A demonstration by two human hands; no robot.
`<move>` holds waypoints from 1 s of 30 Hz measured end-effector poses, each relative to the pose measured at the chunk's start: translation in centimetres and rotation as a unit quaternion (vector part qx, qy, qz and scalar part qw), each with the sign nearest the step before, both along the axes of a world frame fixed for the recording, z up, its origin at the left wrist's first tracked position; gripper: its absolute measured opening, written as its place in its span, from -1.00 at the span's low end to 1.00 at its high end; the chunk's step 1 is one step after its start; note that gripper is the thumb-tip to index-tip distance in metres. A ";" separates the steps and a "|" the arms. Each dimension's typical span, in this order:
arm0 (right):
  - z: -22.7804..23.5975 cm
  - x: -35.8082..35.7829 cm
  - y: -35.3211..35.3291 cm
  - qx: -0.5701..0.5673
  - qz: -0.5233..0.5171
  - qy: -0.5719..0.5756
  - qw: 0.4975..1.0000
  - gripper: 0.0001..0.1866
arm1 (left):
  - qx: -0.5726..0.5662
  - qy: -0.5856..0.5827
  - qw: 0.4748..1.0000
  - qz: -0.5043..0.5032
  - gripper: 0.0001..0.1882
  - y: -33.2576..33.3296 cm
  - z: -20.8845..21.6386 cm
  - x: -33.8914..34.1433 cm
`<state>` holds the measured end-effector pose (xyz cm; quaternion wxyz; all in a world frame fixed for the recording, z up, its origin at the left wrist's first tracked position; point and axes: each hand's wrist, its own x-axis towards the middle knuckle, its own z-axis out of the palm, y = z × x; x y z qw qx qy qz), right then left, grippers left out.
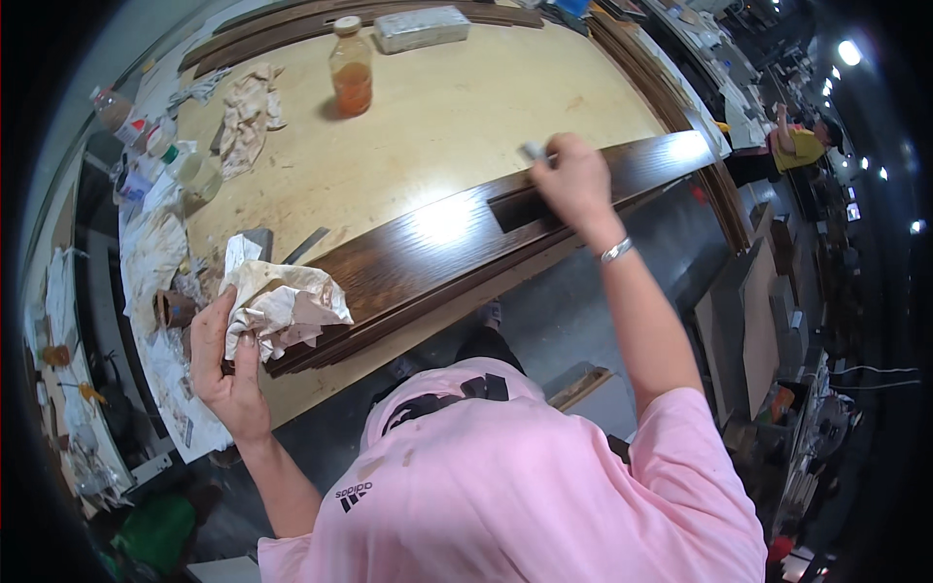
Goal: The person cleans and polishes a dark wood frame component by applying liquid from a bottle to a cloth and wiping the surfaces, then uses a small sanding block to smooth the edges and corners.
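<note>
A long dark-brown wooden board (418, 243) with a glossy finish lies slantwise along the table's near edge. It has a rectangular cutout (517, 212) near its middle. My right hand (577, 183) is closed over the board beside this cutout. A small grey piece (531, 152) sticks out from its fingers; its kind is hard to make out. At the board's left end, my left hand (228, 364) grips a crumpled, stained whitish rag (277, 301) between thumb and fingers. The rag partly covers that end of the board.
On the pale tabletop (389, 146) stand a glass bottle (352, 73) of orange liquid and a wrapped block (421, 30). Rags (251, 117) and plastic bottles (121, 117) crowd the left side. Brown boards line the far and right edges. A person (795, 146) is at the far right.
</note>
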<state>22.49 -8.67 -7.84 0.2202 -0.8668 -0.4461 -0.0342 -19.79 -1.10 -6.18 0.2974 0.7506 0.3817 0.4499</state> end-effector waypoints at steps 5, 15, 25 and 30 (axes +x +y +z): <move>0.0 10.8 -3.2 0.037 -0.068 -0.029 0.997 -0.71 | 0.013 0.057 0.996 -0.061 -0.54 -0.9 1.7 6.0; -0.3 20.2 -6.3 0.022 0.040 0.018 0.999 -0.77 | 0.116 0.315 0.941 -0.040 -0.64 -1.6 -2.0 22.9; -0.3 38.7 -10.9 0.026 -0.020 0.024 0.999 -0.69 | 0.106 0.335 0.936 -0.024 -0.63 -1.6 -2.6 23.7; -0.3 44.8 -12.5 0.042 -0.063 0.017 0.997 -0.68 | 0.073 0.331 0.941 -0.009 -0.62 -1.0 -3.7 22.8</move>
